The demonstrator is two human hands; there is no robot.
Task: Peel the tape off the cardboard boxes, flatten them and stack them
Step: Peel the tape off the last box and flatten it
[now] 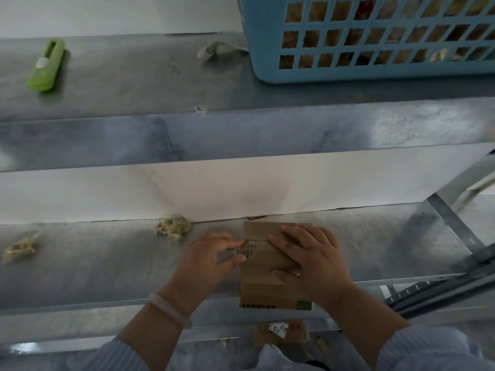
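- The cardboard box (263, 266) is lying on the lower metal shelf (93, 263), right at its front edge, with its near end sticking out a little past the lip
- Your right hand (313, 259) is pressing down on top of the box, fingers spread apart and lying flat, thumb stretching across the nearer part of the panel
- Your left hand (211, 257) is working at the box's left edge, fingers curled, thumb and forefinger tips closing on that edge; whether tape is sitting between them cannot be told
- A pale bracelet (170, 310) is sitting on your left wrist
- Two crumpled wads of tape are resting on the same shelf to the left: one (172, 226) near the back wall, just beyond your left hand, the other (18, 249) well apart at the far left
- Another piece of cardboard (281, 332) with a handwritten white label is showing below the shelf, under the box
- On the upper shelf (134, 84) a green cutter (46, 65) is lying at the left, and a blue basket (375, 49) holding brown cardboard is standing at the right, with a grey crumpled scrap (214, 50) just beside it
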